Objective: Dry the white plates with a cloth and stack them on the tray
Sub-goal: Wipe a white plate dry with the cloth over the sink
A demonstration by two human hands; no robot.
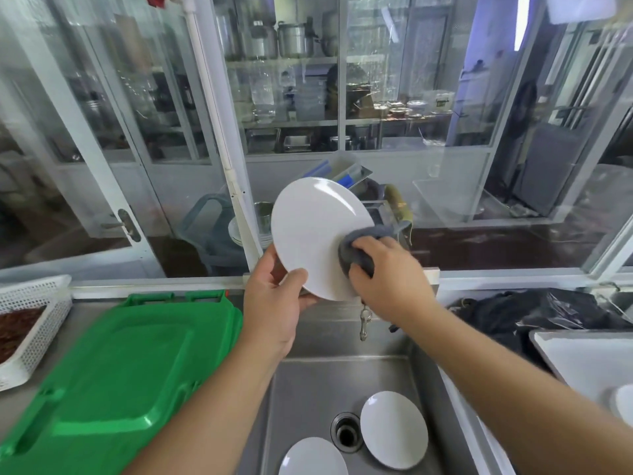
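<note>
The left hand grips a white plate by its lower edge, tilted up above the sink. The right hand squeezes a gray cloth against the plate, hiding that edge. Two more plates lie by the drain; one is cut off. The tray at the right edge is cut off too.

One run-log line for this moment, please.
step: drying | left hand: grips plate | right hand: rubs cloth on it | sink: two plates

Held plate glossy white; cloth grey, fuzzy; sink brushed steel; lid shiny green plastic
</note>
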